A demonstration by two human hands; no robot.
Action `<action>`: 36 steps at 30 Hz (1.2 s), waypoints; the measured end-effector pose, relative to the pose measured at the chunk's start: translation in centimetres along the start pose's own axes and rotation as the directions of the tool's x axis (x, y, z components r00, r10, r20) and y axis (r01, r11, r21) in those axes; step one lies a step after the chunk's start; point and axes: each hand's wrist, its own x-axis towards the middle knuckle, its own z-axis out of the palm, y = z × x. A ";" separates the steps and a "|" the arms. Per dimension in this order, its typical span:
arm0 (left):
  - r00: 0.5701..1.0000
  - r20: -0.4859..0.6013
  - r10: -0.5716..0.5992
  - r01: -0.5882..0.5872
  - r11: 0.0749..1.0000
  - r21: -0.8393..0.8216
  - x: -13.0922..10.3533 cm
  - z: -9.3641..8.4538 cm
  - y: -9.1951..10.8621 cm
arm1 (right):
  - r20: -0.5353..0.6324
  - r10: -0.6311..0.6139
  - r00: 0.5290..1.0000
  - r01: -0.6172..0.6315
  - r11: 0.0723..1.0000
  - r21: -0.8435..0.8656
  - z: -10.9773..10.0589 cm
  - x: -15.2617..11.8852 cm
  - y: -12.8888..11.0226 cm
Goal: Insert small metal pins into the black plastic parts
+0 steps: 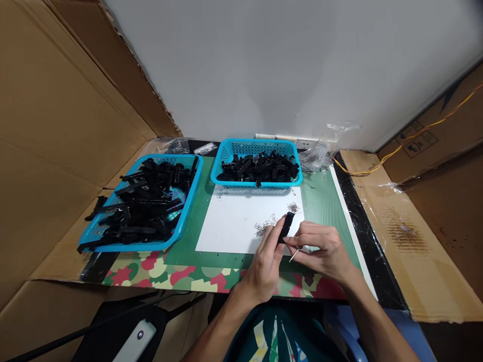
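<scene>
My left hand [264, 264] is closed around a short black plastic part [286, 227], which stands tilted above the white paper sheet [226, 221]. Beside it, my right hand [320, 246] pinches a thin pale metal pin or rod [295, 254] that points down toward me. Its fingertips touch the lower end of the black part. On the paper behind my hands lies a loose pile of tiny wire-like pieces [265, 226]. A smaller pile of brownish pieces [293, 207] sits just beyond the black part.
A blue basket [190, 201] heaped with long black parts stands at the left. Another blue basket [256, 184], holding smaller black parts, is at the back. Clear plastic bags [319, 156] lie near the wall. Cardboard sheets [426, 241] flank both sides; a yellow wire [392, 153] runs right.
</scene>
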 end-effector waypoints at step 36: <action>0.995 0.099 -0.001 0.001 1.000 -0.008 -0.1 -0.5 1.1 | 0.147 0.036 0.989 -0.033 0.999 -0.027 -0.9 -0.1 -1.1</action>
